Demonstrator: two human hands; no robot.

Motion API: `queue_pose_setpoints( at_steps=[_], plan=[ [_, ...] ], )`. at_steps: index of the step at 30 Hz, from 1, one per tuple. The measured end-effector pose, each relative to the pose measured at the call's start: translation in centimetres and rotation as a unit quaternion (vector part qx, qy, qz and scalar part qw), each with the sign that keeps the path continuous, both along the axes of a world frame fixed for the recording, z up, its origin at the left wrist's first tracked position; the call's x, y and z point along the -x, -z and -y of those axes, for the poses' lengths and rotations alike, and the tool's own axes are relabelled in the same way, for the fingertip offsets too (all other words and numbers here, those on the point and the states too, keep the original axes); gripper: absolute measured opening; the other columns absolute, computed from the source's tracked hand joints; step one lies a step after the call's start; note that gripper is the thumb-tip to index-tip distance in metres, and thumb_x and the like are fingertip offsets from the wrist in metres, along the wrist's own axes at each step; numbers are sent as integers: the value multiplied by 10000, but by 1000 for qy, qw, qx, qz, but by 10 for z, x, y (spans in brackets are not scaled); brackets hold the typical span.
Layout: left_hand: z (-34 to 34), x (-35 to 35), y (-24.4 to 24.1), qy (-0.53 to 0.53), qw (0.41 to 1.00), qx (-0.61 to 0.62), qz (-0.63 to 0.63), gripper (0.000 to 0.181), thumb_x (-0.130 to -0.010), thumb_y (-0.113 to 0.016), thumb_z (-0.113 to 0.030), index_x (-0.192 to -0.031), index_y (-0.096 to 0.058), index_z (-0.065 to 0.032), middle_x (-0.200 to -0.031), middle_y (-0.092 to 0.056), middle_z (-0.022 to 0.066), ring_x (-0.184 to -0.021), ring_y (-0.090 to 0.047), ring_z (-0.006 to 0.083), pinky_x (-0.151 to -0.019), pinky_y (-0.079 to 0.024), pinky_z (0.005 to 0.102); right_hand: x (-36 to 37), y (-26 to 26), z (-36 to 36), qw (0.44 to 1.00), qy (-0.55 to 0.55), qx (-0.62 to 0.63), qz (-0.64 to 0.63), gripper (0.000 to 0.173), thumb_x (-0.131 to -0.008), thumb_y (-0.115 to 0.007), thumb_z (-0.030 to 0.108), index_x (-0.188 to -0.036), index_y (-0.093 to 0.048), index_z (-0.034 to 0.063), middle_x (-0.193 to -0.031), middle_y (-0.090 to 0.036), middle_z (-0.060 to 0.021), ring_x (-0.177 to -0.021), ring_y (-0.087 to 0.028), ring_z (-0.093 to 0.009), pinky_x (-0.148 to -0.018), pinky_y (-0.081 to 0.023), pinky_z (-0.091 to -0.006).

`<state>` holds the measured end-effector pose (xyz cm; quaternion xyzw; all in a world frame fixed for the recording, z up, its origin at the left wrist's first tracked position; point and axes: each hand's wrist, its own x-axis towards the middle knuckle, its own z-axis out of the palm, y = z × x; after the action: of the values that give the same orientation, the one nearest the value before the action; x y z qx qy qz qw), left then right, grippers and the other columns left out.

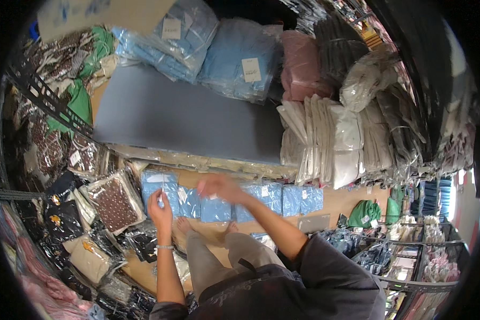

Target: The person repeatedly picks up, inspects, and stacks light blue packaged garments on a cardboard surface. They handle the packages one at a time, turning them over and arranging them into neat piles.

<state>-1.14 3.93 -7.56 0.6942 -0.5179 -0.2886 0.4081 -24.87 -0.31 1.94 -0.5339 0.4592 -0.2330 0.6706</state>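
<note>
My left hand [160,210] is raised in front of a blue packaged garment bundle [149,186] on the floor. Its thumb and fingers are apart, and I make out nothing held between them. Motion blurs my right hand [220,188], which is stretched out over the row of blue plastic-wrapped bundles [216,210]; its finger shape is unclear. Beyond both hands, a bare grey board [184,116] forms a raised surface. Two large clear bags of folded blue garments, one on the left [188,48] and one on the right [240,56], rest along its far side, bearing paper labels.
White wrapped garments [347,148] and a pink bundle [302,68] are piled at the right. Brown dotted packages [116,202] and black packages [64,216] crowd the left. A perforated metal shelf post [50,100] runs at upper left. Green sacks [364,212] lie farther right.
</note>
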Motion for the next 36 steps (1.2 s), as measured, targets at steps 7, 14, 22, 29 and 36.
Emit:
queue_pose_setpoints(
  at_steps=[7, 14, 22, 29, 36],
  plan=[
    [160, 46, -67, 134, 931, 98, 324, 509, -896, -465, -419, -1270, -488, -73, -1375, -388, 153, -1307, -278, 382, -1044, -196, 556, 86, -64, 170, 766, 470, 290, -331, 637, -682, -748, 375, -1102, -545, -58, -968, -632, -199, -909, -617, -274, -803, -476, -354],
    [176, 84, -61, 161, 877, 33, 452, 668, -908, -306, -539, -1440, -270, -137, -1512, -175, 128, -1385, -122, 380, -1070, -35, 620, 179, 6, 246, 775, 577, 128, -223, 902, -572, -852, 414, -1131, -433, -157, -1064, -567, -220, -963, -590, -273, -791, -491, -358],
    [174, 102, -71, 179, 880, 24, 440, 678, -897, -314, -548, -1445, -262, -151, -1508, -184, 133, -1385, -115, 384, -1071, -36, 615, 199, 7, 234, 850, 492, 142, -122, 739, -634, -804, 211, -1193, -453, -119, -1057, -604, -181, -914, -615, -251, -763, -514, -344],
    [181, 54, -52, 182, 874, 3, 450, 656, -893, -384, -503, -1440, -276, -156, -1506, -183, 132, -1379, -116, 398, -1061, -49, 627, 51, -12, 81, 866, 452, -36, 212, 473, -736, -692, 123, -1169, -552, -5, -1129, -604, -123, -998, -596, -245, -861, -488, -367],
    [85, 19, -85, 64, 862, -147, -482, 537, -944, -416, -438, -1352, -389, -90, -1294, -465, 143, -1236, -398, 287, -996, -347, 490, 5, 19, -20, 743, 450, -295, 399, 406, -865, -630, 229, -1199, -490, 46, -1170, -567, -93, -1098, -539, -220, -925, -465, -369]
  ],
)
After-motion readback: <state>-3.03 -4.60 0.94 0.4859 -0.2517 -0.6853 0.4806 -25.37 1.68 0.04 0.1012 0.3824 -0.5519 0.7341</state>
